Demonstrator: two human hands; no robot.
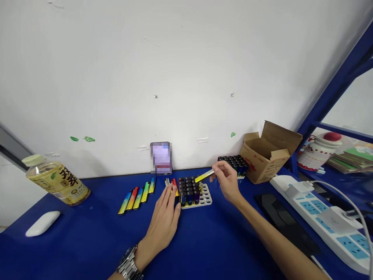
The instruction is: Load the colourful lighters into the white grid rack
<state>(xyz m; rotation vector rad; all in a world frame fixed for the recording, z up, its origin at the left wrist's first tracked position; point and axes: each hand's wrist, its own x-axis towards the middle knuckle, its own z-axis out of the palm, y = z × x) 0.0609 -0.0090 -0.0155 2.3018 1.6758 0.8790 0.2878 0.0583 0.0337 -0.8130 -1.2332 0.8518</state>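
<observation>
In my right hand [225, 179], a slim yellow lighter [204, 176] with a silvery end is pinched between thumb and fingers, tilted above the right part of a white perforated rack [206, 197]. Dark-topped lighters [190, 194] stand upright in several rows of that rack, and holes at its right side are bare. My left hand [164, 217] lies with its fingers stretched out along the rack's left edge. A red-and-yellow lighter [175, 184] is by its fingertips, partly hidden. Several gradient-coloured lighters [135, 198] lie in a slanting row left of that hand.
Behind my right hand a second group of dark lighters [240, 165] stands beside an opened cardboard box [260, 161]. A phone [161, 157] leans on the wall. A bottle [60, 181] and white case [43, 223] are left; a black phone [287, 223] and power strip [320, 221] are right.
</observation>
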